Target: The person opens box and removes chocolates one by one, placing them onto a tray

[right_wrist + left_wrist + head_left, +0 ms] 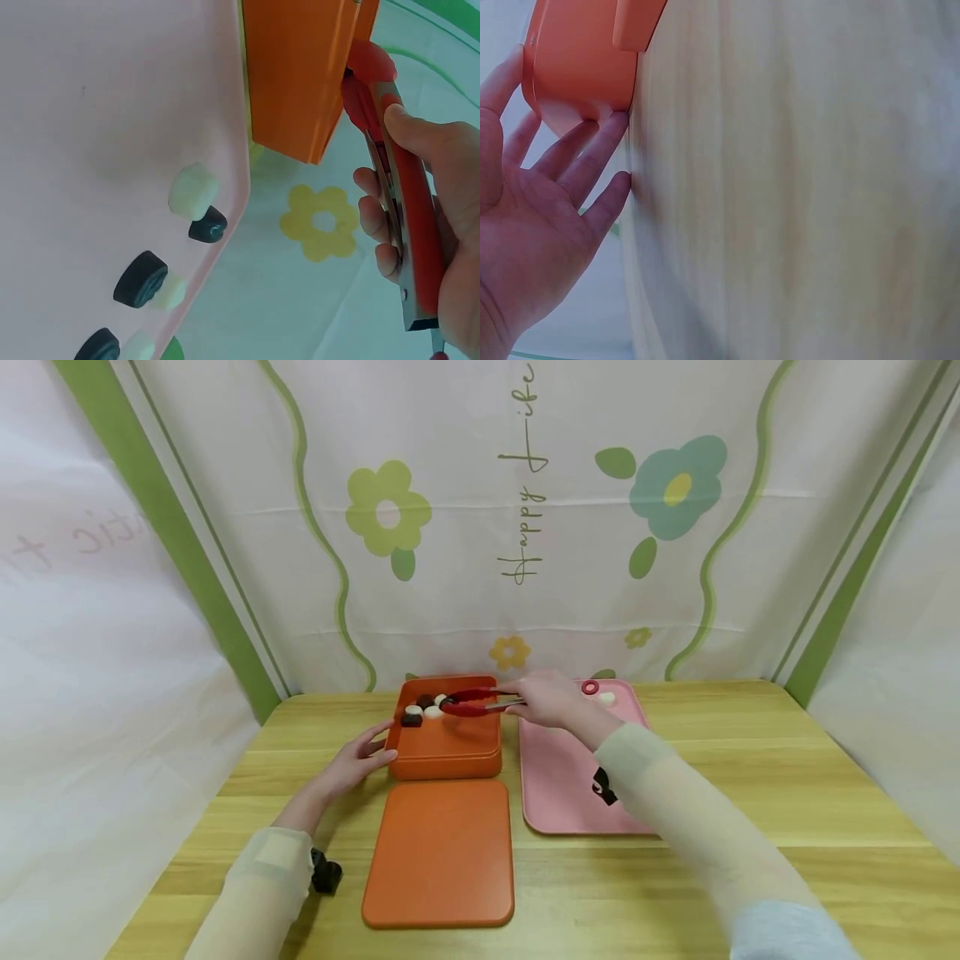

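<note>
My left hand (pixel 360 764) lies against the left side of an orange box (pixel 442 768). In the left wrist view its fingers (pixel 592 161) are spread, with fingertips touching the box wall. My right hand (pixel 553 697) grips red-and-metal tongs (pixel 474 710), thumb on one arm and fingers curled round the other. The tongs' red tips reach over the open box. A dark piece shows at those tips; whether they pinch it I cannot tell. Inside the box sit several white and dark pieces, among them a white one (pixel 433 712) and a black one (pixel 412 721).
An orange lid (pixel 438 856) lies flat in front of the box. To the right is a pink tray (pixel 551 793), partly under my right arm, with a red ring (pixel 584 687), a white piece (pixel 192 191) and black pieces (pixel 141 280). A printed curtain (pixel 450 618) closes the back.
</note>
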